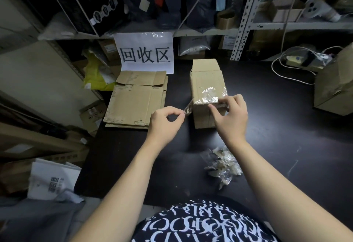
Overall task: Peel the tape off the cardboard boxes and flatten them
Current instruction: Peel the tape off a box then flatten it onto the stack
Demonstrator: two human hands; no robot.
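Head view looks down on a dark worktop point(277, 130), where a cardboard box point(207, 85) sits just right of the frame's centre, its long side running away from the person and a flap standing open at its far end. The left hand point(166, 121), at centre frame, has thumb and forefinger closed in a pinching grip on a tape strip point(188, 108). The strip runs taut from that grip up and to the right to the box's near left corner, so the box lies just right of and slightly above the pinch, apart from the hand itself. The right hand point(230, 115) has its grip clamped on the box's near top edge: the fingers curl over the top, where crinkled clear tape point(211, 93) is stuck to the cardboard, and the thumb presses on the near face. Left of the box, a stack of flattened boxes point(135, 100) lies on the worktop, below a paper sign point(146, 52) with three large printed characters. A loose heap of tape scraps point(223, 165) lies on the worktop in the lower right, just beside the right forearm. Another brown box point(334, 88) sits at the right edge of the frame, and a black carton point(91, 2) marked FULL FACE MASK stands on a shelf in the upper left.
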